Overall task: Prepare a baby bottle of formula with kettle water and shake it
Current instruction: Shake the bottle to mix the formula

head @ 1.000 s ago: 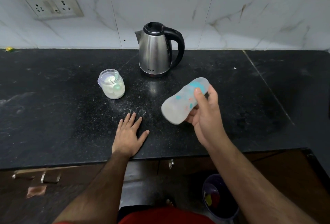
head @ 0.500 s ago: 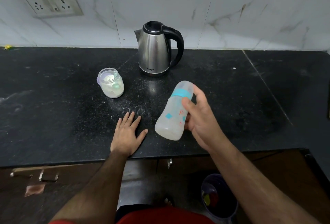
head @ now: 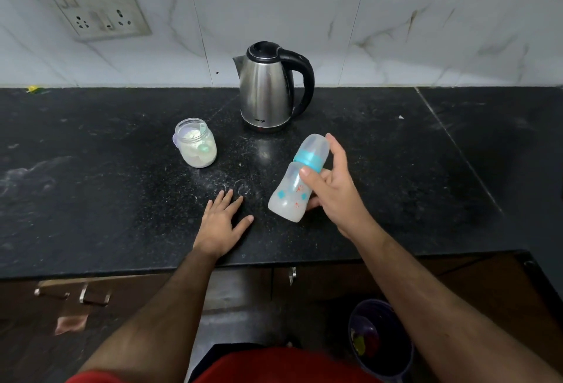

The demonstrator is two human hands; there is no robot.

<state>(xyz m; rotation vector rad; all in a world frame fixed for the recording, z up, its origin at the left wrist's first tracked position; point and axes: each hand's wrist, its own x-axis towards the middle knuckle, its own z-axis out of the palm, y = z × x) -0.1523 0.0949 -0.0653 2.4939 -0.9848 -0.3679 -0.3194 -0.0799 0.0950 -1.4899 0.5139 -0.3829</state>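
Your counter (head: 91,199) is black speckled stone, running the full width, with white powder smears near its middle. Behind it rises a pale marbled tile wall (head: 426,32) carrying a socket plate (head: 91,4) at upper left.

The kettle (head: 268,90) stands upright at the back of the counter, close to the wall, steel body, black lid and handle, handle to the right.

Your right hand (head: 332,190) grasps the bottle (head: 297,181) off the counter, in front and right of the kettle. Thumb lies across the bottle's front, fingers curl behind it. The bottle is tilted, clear cap end up and away, base toward you and left. Its collar is blue; the body is cloudy white with blue and red prints.

Your left hand (head: 224,221) lies flat on the counter near the front edge, palm down, fingers straight and spread, grasping nothing. It is just left of the bottle's base, not touching it.

The jar (head: 196,146) sits left of the kettle, open-topped, partly full of white powder, a green scoop (head: 203,147) inside.

A dark bin (head: 380,340) stands on the floor below, lower right.
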